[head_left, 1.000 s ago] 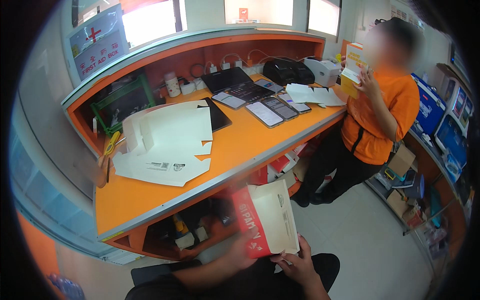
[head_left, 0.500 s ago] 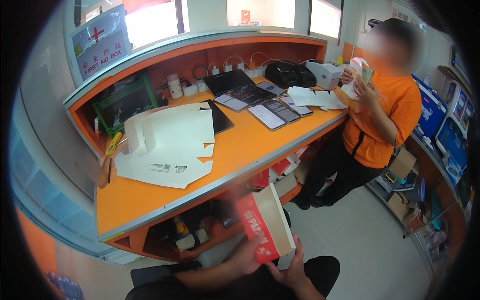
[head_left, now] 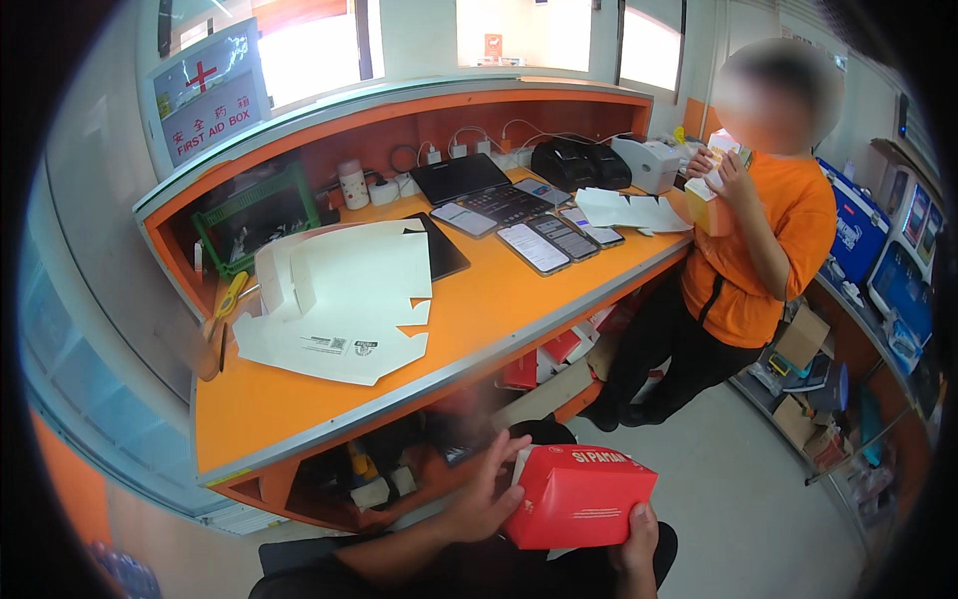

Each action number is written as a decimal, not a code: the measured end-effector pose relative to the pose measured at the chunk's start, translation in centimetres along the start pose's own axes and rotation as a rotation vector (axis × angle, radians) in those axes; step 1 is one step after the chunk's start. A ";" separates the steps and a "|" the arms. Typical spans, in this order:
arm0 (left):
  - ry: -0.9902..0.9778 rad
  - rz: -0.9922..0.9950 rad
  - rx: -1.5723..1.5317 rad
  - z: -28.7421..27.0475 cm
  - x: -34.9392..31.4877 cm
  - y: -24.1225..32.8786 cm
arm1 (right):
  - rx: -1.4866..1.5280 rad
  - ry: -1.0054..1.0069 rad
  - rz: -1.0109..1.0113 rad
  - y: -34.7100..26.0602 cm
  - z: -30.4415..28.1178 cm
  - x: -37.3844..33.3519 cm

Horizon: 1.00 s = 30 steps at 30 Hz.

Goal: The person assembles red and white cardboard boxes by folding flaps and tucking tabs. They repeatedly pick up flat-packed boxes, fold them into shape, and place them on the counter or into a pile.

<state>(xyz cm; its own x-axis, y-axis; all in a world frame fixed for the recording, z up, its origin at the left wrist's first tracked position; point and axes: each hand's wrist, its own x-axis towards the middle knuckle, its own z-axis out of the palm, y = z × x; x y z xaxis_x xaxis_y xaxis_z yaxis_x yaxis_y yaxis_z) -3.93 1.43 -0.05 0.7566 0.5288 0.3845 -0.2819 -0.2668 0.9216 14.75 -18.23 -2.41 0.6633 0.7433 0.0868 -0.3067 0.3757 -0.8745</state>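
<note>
A red cardboard food box (head_left: 589, 499) with pale lettering lies tilted over my lap, in front of the desk. My right hand (head_left: 639, 539) grips its right end, thumb on the near face and the other fingers partly hidden behind it. Against the box's left end, where a pale flap edge shows, my left hand (head_left: 484, 494) rests with its fingers stretched out and apart. To the right stands another person in an orange top (head_left: 763, 240), whose two hands hold a small white and orange carton (head_left: 711, 205).
The orange desk (head_left: 499, 309) carries a flat white cardboard sheet (head_left: 349, 290), several phones (head_left: 534, 248), a black laptop (head_left: 459, 178) and black printers (head_left: 579, 160). A yellow cutter (head_left: 230, 290) and scissors lie at its left end. Crowded shelves (head_left: 798, 389) stand at the right.
The box has turned from its upright, open-side view to lie with a red face up. My left hand has come off its side to its left end. The other person's carton has shifted slightly.
</note>
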 end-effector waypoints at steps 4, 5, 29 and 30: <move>-0.081 0.175 0.396 -0.5 0.1 0.6 | -0.023 0.025 0.023 -0.6 -0.3 0.0; -0.095 0.215 0.446 -0.6 0.1 0.5 | -0.004 0.031 0.018 -0.8 -0.4 0.0; 0.154 -0.218 -0.514 1.0 -1.7 -0.8 | -0.055 0.002 0.027 0.1 -0.4 -0.8; 0.114 -0.207 -0.505 1.0 -1.6 -0.3 | -0.059 0.010 0.042 0.0 -0.3 -0.8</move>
<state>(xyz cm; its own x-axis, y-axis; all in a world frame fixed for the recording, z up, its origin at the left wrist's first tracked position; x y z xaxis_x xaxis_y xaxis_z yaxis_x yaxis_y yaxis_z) -4.47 -0.15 -1.03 0.7655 0.6204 0.1704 -0.4035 0.2567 0.8783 14.45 -18.95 -2.62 0.6574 0.7522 0.0451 -0.2934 0.3106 -0.9041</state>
